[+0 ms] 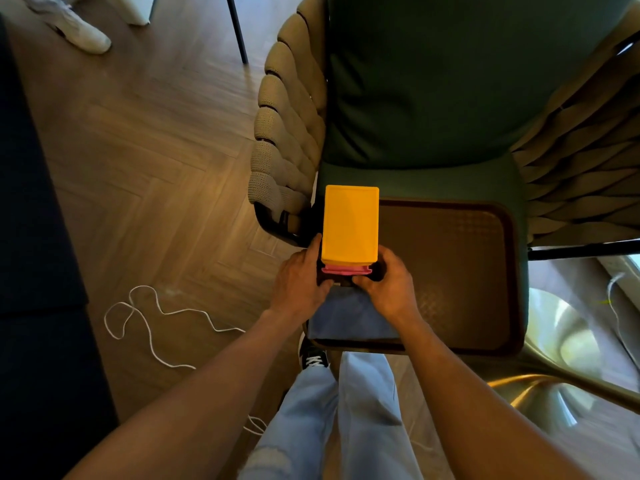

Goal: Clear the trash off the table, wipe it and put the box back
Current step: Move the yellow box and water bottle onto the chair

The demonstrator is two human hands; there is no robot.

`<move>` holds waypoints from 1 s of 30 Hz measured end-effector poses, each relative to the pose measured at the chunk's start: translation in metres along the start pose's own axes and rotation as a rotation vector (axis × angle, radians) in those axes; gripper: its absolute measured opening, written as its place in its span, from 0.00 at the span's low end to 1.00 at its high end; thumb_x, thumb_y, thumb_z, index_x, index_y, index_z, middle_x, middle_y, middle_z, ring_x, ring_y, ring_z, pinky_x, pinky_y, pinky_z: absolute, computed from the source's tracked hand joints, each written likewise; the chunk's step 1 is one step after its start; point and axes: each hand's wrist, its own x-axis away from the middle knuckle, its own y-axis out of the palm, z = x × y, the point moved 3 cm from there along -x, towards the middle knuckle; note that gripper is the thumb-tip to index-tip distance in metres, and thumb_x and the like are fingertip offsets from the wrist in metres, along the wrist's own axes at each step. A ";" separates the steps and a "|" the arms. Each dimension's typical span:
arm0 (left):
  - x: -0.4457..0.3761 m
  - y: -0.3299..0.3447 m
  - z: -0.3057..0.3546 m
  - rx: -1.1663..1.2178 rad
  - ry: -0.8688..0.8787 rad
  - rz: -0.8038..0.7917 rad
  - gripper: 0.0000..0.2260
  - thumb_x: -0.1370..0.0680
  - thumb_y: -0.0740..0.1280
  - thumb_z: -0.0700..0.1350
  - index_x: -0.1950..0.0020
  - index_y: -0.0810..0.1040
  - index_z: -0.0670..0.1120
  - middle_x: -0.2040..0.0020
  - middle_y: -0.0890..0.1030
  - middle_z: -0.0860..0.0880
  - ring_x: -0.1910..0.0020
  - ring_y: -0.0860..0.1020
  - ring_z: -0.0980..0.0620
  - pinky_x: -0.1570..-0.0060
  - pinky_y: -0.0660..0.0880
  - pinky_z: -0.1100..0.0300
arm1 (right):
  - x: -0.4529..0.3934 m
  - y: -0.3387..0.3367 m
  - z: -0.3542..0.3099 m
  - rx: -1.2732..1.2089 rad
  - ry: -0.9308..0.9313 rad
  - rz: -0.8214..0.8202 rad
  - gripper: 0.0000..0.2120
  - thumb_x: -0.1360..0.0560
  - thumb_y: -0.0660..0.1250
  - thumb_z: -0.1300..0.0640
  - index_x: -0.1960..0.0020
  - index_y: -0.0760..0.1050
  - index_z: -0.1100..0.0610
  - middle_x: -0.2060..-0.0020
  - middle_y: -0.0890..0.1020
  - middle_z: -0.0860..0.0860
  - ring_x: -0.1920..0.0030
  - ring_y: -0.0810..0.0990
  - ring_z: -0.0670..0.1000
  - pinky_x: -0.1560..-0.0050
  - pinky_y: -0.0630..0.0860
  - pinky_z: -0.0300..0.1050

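Left of the yellow box, a thin white cord [156, 317] lies looped on the herringbone wood floor [149, 161], with a dark sofa-like edge farther left. Next comes the left hand [298, 278], fingers curled against the box's left lower corner, gripping it. The yellow box [349, 225] stands between both hands, over the left end of a brown tray [460, 271]; whether it touches the tray or is lifted cannot be told. It looks like stiff, smooth plastic with a pink part [346, 270] showing at its near end, probably light but slippery, so holding both side walls low down, as now, seems soundest. Just nearer than the box, a blue cloth [349, 317] lies folded on the tray, soft and limp. Right of the box, the right hand [388, 282] curls around its right lower corner, also gripping. The tray rests on the green cushion [433, 81] of a woven-sided chair [277, 133]. No worktop is visible. Below the box, pale jeans [332, 417] and 1 dark shoe [313, 356] show.
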 end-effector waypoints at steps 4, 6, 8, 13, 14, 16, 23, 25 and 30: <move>-0.004 0.002 0.000 -0.009 0.042 0.070 0.28 0.26 0.72 0.45 0.29 0.66 0.49 0.45 0.81 0.45 0.47 0.78 0.46 0.48 0.77 0.47 | -0.007 0.000 -0.002 0.038 -0.031 0.037 0.22 0.30 0.75 0.58 0.38 0.73 0.53 0.44 0.79 0.51 0.44 0.77 0.50 0.45 0.75 0.45; -0.006 0.000 0.000 -0.010 0.049 0.119 0.23 0.25 0.70 0.46 0.30 0.69 0.47 0.48 0.82 0.44 0.50 0.79 0.44 0.51 0.77 0.46 | -0.009 0.000 -0.004 0.054 -0.049 0.065 0.16 0.28 0.73 0.58 0.42 0.75 0.54 0.47 0.80 0.51 0.47 0.78 0.50 0.50 0.74 0.42; -0.008 -0.002 0.001 0.007 0.040 0.157 0.20 0.24 0.69 0.46 0.33 0.72 0.46 0.50 0.82 0.42 0.53 0.79 0.42 0.55 0.77 0.47 | -0.010 0.000 -0.005 0.039 -0.052 0.084 0.12 0.27 0.72 0.58 0.44 0.76 0.55 0.49 0.81 0.51 0.49 0.78 0.49 0.53 0.73 0.40; -0.009 0.000 -0.002 -0.001 -0.021 0.124 0.19 0.26 0.71 0.45 0.36 0.75 0.47 0.49 0.82 0.44 0.50 0.79 0.44 0.53 0.76 0.51 | -0.010 0.003 0.004 0.034 -0.027 0.066 0.19 0.29 0.74 0.59 0.40 0.75 0.53 0.47 0.80 0.52 0.46 0.78 0.51 0.48 0.74 0.42; -0.009 0.002 -0.005 -0.013 -0.057 0.080 0.20 0.27 0.72 0.45 0.36 0.74 0.47 0.47 0.81 0.45 0.48 0.78 0.44 0.50 0.76 0.50 | -0.009 0.004 0.007 0.048 -0.008 0.050 0.23 0.30 0.75 0.60 0.38 0.73 0.53 0.45 0.80 0.52 0.45 0.78 0.51 0.47 0.73 0.42; -0.009 0.007 -0.010 -0.044 -0.105 0.011 0.22 0.28 0.72 0.44 0.35 0.73 0.48 0.44 0.80 0.45 0.44 0.77 0.44 0.46 0.76 0.48 | -0.009 0.007 0.012 0.055 0.045 0.017 0.28 0.30 0.75 0.61 0.34 0.70 0.53 0.42 0.79 0.53 0.42 0.76 0.51 0.43 0.73 0.44; -0.021 0.009 -0.009 -0.078 -0.114 0.032 0.10 0.25 0.69 0.46 0.45 0.78 0.44 0.51 0.82 0.42 0.50 0.78 0.41 0.56 0.76 0.51 | -0.018 0.009 0.014 0.085 0.045 0.023 0.15 0.27 0.71 0.60 0.41 0.76 0.55 0.48 0.82 0.53 0.47 0.79 0.53 0.49 0.76 0.46; -0.021 0.008 -0.010 -0.092 -0.096 0.028 0.10 0.24 0.69 0.46 0.47 0.79 0.43 0.52 0.82 0.42 0.52 0.78 0.41 0.57 0.75 0.52 | -0.020 0.007 0.013 0.102 0.031 0.035 0.14 0.26 0.70 0.60 0.41 0.77 0.55 0.47 0.82 0.53 0.47 0.79 0.53 0.49 0.75 0.46; -0.008 0.011 -0.017 -0.073 -0.181 -0.021 0.13 0.24 0.69 0.45 0.41 0.78 0.44 0.48 0.80 0.44 0.49 0.77 0.44 0.56 0.69 0.58 | -0.013 0.003 0.016 0.173 0.045 0.023 0.16 0.25 0.69 0.61 0.38 0.75 0.56 0.44 0.81 0.54 0.43 0.78 0.54 0.42 0.76 0.50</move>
